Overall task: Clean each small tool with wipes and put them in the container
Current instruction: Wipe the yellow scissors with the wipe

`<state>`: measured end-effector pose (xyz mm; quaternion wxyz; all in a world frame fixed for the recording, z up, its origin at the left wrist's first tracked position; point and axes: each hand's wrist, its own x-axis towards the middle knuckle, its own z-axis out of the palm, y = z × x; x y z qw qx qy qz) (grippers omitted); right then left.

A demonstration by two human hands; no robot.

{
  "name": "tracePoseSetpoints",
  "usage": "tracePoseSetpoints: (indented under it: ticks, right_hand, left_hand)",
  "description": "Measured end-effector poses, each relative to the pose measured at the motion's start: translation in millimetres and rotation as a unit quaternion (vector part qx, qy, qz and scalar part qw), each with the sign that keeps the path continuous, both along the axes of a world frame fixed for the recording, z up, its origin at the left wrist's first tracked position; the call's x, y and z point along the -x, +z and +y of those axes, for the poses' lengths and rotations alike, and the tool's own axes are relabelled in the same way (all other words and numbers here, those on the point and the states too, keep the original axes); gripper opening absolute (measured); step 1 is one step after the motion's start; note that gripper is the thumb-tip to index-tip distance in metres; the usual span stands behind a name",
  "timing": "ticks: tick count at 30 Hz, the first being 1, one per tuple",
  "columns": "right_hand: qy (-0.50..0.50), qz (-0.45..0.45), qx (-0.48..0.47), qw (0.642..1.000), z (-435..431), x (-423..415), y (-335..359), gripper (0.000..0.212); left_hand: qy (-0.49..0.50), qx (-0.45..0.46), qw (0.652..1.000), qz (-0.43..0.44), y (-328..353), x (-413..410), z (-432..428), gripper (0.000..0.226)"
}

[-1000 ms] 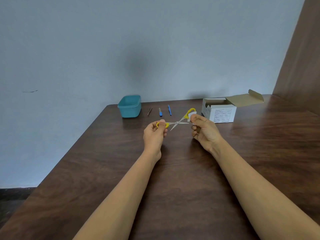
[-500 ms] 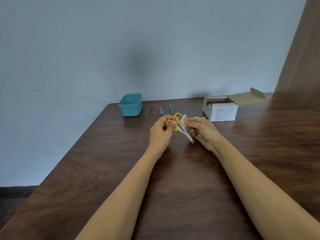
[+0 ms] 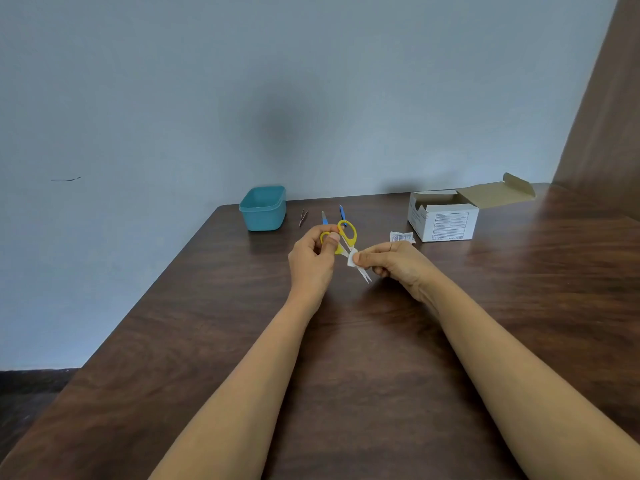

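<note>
The teal container [image 3: 265, 218] stands open at the far left of the desk [image 3: 346, 341]. To its right lie tweezers [image 3: 303, 217], then two blue-handled tools [image 3: 324, 218] [image 3: 342, 213], side by side and apart from one another. In front of these, above the desk, the left hand [image 3: 311, 261] pinches one yellow finger loop of the scissors [image 3: 353, 237] between thumb and fingers. The second loop stands free beside it. The blades point down and toward the person. The right hand [image 3: 398, 265] pinches a white wipe [image 3: 352, 259] around the blades near the pivot, thumb pressed on it. Behind the right hand a small printed sachet [image 3: 401, 236] lies flat on the desk, just beside an open white cardboard box [image 3: 446, 225] with its lid flap folded back.
</note>
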<state>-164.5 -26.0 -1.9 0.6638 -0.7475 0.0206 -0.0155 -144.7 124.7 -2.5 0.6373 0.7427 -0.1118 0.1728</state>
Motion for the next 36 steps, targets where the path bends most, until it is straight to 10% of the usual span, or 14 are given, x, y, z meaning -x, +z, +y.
tracePoseSetpoints:
  ticks: [36]
  right_hand:
    - [0.024, -0.012, 0.002, 1.0, -2.3, 3.9, 1.5, 0.009]
  left_hand:
    - [-0.046, 0.064, 0.996, 0.039, -3.6, -3.0, 0.9, 0.02]
